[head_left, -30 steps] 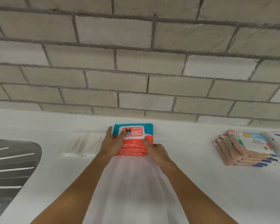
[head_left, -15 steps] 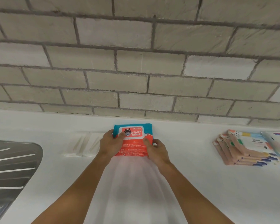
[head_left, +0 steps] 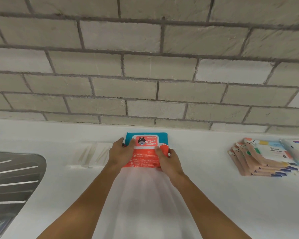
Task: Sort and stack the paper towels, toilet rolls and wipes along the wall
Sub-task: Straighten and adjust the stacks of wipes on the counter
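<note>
1. Wipes stack (head_left: pixel 145 160): orange-and-teal packs piled flat at the far side of the counter (head_left: pixel 214 195), close under the brick wall (head_left: pixel 145 69). Whether the far edge touches the wall cannot be told. The top pack shows a lid label reading "Wipes".
2. Left hand (head_left: pixel 121 152): grips the left side of the stack, with the thumb lying on the top pack and the fingers curled round the left edge.
3. Right hand (head_left: pixel 170 161): grips the right side, with the thumb pressed on the top pack near the lid and the fingers wrapped round the right edge.
4. Pale packs (head_left: pixel 91 156): lying flat just left of the stack, too washed out to identify.
5. Patterned packs (head_left: pixel 266 157): a fanned pile well to the right, on the same counter.
6. Steel drainboard (head_left: pixel 12 178): ribbed, set into the counter at the near left.
</note>
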